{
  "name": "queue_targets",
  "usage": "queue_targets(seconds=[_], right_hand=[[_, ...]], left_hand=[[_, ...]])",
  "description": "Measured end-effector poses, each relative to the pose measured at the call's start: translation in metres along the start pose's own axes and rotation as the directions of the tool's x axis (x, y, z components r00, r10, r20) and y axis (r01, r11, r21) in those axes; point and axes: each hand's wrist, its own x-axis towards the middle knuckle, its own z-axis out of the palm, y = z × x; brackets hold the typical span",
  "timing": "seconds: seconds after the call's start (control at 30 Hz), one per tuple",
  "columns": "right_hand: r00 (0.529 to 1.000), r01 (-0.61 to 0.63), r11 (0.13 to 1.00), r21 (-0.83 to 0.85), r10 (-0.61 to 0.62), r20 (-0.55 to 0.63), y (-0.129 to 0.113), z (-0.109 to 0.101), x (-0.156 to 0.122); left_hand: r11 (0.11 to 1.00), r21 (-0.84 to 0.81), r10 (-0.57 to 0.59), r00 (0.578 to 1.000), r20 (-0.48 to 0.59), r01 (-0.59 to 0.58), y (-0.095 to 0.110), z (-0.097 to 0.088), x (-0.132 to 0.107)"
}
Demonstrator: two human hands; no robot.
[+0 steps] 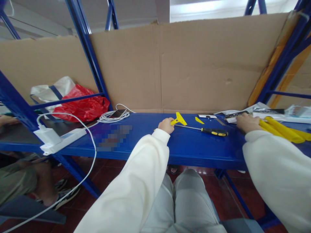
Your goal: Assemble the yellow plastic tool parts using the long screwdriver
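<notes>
Left hand (166,125) grips yellow scraper (180,119); right hand (248,123) by a black strip (233,115), can't tell that grip. Probably a pick-up, needs neat pinch.

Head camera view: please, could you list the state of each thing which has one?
Left hand, closed on the yellow scraper.
Right hand, fingers partly hidden; grip unclear.
Screwdriver, lying on the blue tabletop.
Small yellow piece, lying loose.
Yellow tube-shaped pieces, lying close together.
White charger, plugged into the power strip.
White cable bundle, coiled.
Smartphone, face dark, resting at the coil.
Red plastic bag, crumpled.
</notes>
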Motion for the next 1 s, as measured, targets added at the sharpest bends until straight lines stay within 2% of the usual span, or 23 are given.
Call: queue_targets(seconds=[0.13,0.23,0.33,0.67,0.77,0.87,0.93,1.0], right_hand=[[1.000,-0.006,0.996,0.085,0.005,0.018,0.006,0.006,0.002],[1.000,-0.021,0.993,0.115,0.023,-0.018,0.008,0.011,0.003],[0.998,-0.037,0.993,0.111,0.043,-0.048,0.008,0.011,0.002],[0.997,-0.072,0.997,0.038,0.073,-0.025,0.001,0.005,-0.004],[0.998,0.009,1.000,-0.024,-0.010,-0.062,-0.006,0.002,-0.004],[0.990,0.137,0.990,-0.039,-0.138,-0.027,-0.017,-0.002,0.001],[0.988,0.153,0.988,-0.006,-0.152,0.030,-0.026,-0.003,0.006],[0.989,0.114,0.992,0.056,-0.119,0.086,-0.033,-0.001,0.011]], left_hand=[[1.000,-0.002,0.001,1.000,-0.002,-0.001,-0.001,0.001,0.000],[1.000,-0.005,0.007,1.000,-0.002,-0.007,-0.001,0.001,0.001],[1.000,0.001,0.009,1.000,0.009,-0.009,-0.001,0.001,0.002],[1.000,0.007,0.012,1.000,0.011,-0.012,0.000,0.001,0.000],[1.000,-0.002,0.009,1.000,0.004,-0.009,0.000,0.001,0.000],[1.000,-0.005,0.013,1.000,0.013,-0.013,0.001,0.000,0.000],[1.000,-0.007,0.013,1.000,0.011,-0.013,0.000,0.000,0.000],[1.000,-0.007,0.008,1.000,0.003,-0.008,0.000,0.001,0.000]])
